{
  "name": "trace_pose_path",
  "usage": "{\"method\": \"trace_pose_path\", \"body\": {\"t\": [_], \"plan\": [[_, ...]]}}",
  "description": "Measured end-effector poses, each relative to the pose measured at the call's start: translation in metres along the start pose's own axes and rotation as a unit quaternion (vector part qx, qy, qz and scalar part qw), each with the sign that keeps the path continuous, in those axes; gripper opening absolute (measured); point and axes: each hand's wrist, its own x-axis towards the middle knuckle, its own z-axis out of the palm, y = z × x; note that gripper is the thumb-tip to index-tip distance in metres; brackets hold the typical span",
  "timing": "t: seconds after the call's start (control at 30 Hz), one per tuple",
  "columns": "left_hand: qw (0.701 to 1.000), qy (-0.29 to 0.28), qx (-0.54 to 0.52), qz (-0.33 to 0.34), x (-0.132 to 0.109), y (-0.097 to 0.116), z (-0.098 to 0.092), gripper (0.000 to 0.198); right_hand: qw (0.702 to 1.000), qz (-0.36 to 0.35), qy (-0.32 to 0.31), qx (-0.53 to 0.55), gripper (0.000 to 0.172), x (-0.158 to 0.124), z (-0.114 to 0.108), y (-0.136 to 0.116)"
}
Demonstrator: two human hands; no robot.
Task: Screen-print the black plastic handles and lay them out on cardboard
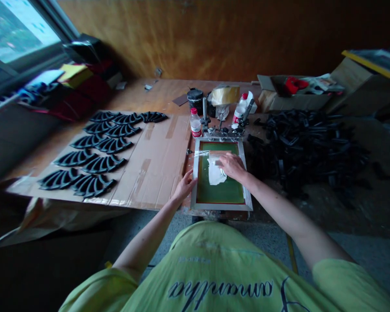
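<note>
A metal-framed printing screen (248,197) with green mesh (221,193) lies flat in front of me. My right hand (233,166) presses a white cloth (214,174) onto the mesh, fingers curled over it. My left hand (183,187) grips the frame's left edge. Clamps and hinges (221,131) hold the frame's far end.
Black fan-shaped pieces (94,151) lie in rows on a cardboard sheet (156,169) to the left. A heap of black pieces (308,145) sits to the right. Bottles (195,122), a black tin (195,99) and a tape roll (225,94) stand behind the screen. Boxes (279,102) lie far right.
</note>
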Motion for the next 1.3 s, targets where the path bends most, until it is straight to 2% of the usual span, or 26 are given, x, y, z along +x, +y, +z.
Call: {"method": "trace_pose_path", "body": {"t": [0.03, 0.17, 0.27, 0.33, 0.47, 0.57, 0.63, 0.7, 0.77, 0.83, 0.9, 1.0, 1.07, 1.1, 1.13, 1.2, 1.27, 1.3], "plan": [[1.000, 0.000, -0.002, -0.004, 0.000, -0.001, 0.000, 0.080, 1.000, -0.026, -0.003, -0.003, 0.009, -0.010, 0.002, -0.002], [1.000, -0.002, -0.009, -0.005, 0.001, -0.004, 0.000, 0.077, 0.988, -0.154, -0.010, 0.019, 0.027, -0.047, -0.004, -0.004], [1.000, -0.002, -0.010, -0.002, 0.001, -0.005, 0.001, 0.075, 0.977, -0.205, -0.035, 0.052, 0.026, -0.050, -0.017, 0.004], [1.000, 0.004, -0.013, -0.003, 0.001, -0.005, 0.001, 0.075, 0.978, -0.195, -0.044, 0.058, 0.020, -0.043, -0.021, 0.007], [1.000, 0.001, -0.018, -0.005, 0.000, -0.004, 0.001, 0.078, 0.989, -0.146, 0.006, 0.017, 0.022, -0.041, -0.012, -0.001], [1.000, -0.010, -0.020, 0.003, 0.000, -0.004, 0.001, 0.078, 0.986, -0.168, 0.008, 0.012, 0.026, -0.054, -0.003, -0.007], [1.000, -0.013, -0.028, 0.004, 0.000, -0.004, 0.001, 0.078, 0.984, -0.176, -0.008, 0.030, 0.018, -0.053, -0.005, -0.007], [0.999, -0.015, -0.042, 0.003, -0.001, 0.000, -0.001, 0.078, 0.987, -0.150, -0.004, 0.049, 0.012, -0.038, -0.013, -0.006], [0.998, -0.024, -0.064, 0.003, -0.004, 0.007, -0.004, 0.081, 0.994, -0.095, 0.021, 0.057, 0.029, -0.012, -0.025, -0.006], [0.995, -0.028, -0.092, 0.006, -0.009, 0.021, -0.008, 0.084, 0.997, -0.032, 0.053, 0.054, 0.051, 0.016, -0.040, -0.002], [0.993, -0.022, -0.119, 0.010, -0.015, 0.041, -0.013, 0.077, 0.994, 0.022, 0.092, 0.053, 0.062, 0.033, -0.057, 0.014], [0.987, 0.014, -0.154, 0.047, -0.019, 0.078, -0.020, 0.050, 0.971, 0.101, 0.198, 0.085, 0.056, 0.030, -0.076, 0.063], [0.976, 0.048, -0.182, 0.105, -0.015, 0.107, -0.022, 0.046, 0.943, 0.175, 0.259, 0.113, 0.045, 0.013, -0.074, 0.097], [0.969, 0.061, -0.195, 0.139, -0.010, 0.122, -0.023, 0.046, 0.932, 0.213, 0.266, 0.123, 0.041, 0.001, -0.067, 0.109], [0.961, 0.070, -0.207, 0.171, -0.004, 0.136, -0.023, 0.047, 0.928, 0.243, 0.250, 0.131, 0.038, -0.010, -0.056, 0.115], [0.948, 0.081, -0.222, 0.215, 0.012, 0.163, -0.025, 0.048, 0.943, 0.254, 0.162, 0.141, 0.034, -0.031, -0.026, 0.107], [0.943, 0.086, -0.227, 0.229, 0.026, 0.184, -0.026, 0.048, 0.967, 0.206, 0.071, 0.129, 0.033, -0.046, 0.007, 0.079], [0.941, 0.092, -0.230, 0.231, 0.030, 0.189, -0.027, 0.049, 0.977, 0.179, 0.047, 0.104, 0.034, -0.050, 0.020, 0.061]]}}
